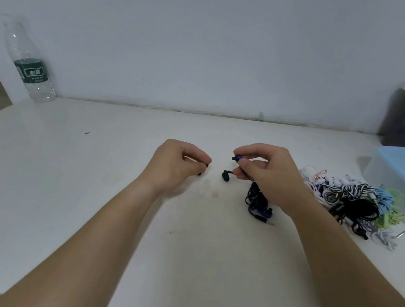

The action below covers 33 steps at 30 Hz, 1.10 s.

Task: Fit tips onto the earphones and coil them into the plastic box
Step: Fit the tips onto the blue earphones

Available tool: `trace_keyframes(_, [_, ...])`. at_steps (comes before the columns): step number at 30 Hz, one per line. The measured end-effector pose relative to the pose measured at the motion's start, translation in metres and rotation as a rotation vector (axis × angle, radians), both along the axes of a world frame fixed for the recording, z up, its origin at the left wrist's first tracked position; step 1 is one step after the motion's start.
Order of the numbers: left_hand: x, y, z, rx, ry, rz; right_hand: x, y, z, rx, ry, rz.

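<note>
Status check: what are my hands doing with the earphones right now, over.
Left hand pinches small black tip. Right hand pinches blue earbud, second earbud just below. Nothing between them.

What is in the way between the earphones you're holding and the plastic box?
A tangled pile of other earphones lies between the right hand, which holds the blue earphones, and the plastic box at the right.

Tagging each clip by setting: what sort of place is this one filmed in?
Probably a home or dorm desk: a plain white tabletop against a bare wall, a water bottle in the corner, and a tangled pile of earphones beside a plastic box.
</note>
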State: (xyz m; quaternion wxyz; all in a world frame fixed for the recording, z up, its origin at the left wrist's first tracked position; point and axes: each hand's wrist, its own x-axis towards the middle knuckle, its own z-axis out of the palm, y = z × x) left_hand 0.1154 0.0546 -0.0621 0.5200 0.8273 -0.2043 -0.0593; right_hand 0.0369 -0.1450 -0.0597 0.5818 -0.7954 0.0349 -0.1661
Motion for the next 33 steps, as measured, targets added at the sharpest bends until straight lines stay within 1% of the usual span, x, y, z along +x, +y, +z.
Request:
trace_keyframes(3, [-0.001, -0.004, -0.005, 0.175, -0.111, 0.024, 0.004, 0.001, -0.007, -0.067, 0.025, -0.003])
trace_keyframes(4, [-0.001, -0.005, -0.006, 0.197, -0.13, 0.021, 0.004, 0.001, -0.009, -0.082, 0.031, -0.006])
trace_keyframes(6, [-0.002, -0.006, -0.005, 0.142, -0.127, -0.023, 0.005, 0.002, -0.009, -0.066, 0.031, -0.006])
trace_keyframes(10, [-0.008, -0.009, 0.0, -0.197, 0.052, -0.1, 0.003, 0.005, -0.006, -0.011, 0.017, 0.02])
trace_keyframes(12, [-0.01, -0.012, -0.001, -0.281, 0.11, -0.1, 0.002, 0.005, -0.005, -0.014, 0.019, 0.035])
trace_keyframes(15, [-0.01, -0.013, -0.002, -0.354, 0.188, -0.111, 0.002, 0.005, -0.006, -0.041, 0.013, 0.038])
trace_keyframes(19, [-0.011, -0.013, -0.001, -0.391, 0.217, -0.118, 0.002, 0.006, -0.005, -0.053, -0.004, 0.052])
trace_keyframes(25, [-0.015, -0.016, 0.001, -0.368, 0.219, -0.116, 0.003, 0.005, -0.007, -0.082, -0.022, 0.053])
trace_keyframes(33, [-0.016, -0.014, 0.001, -0.289, 0.146, -0.122, 0.005, 0.003, -0.008, -0.12, -0.028, 0.042])
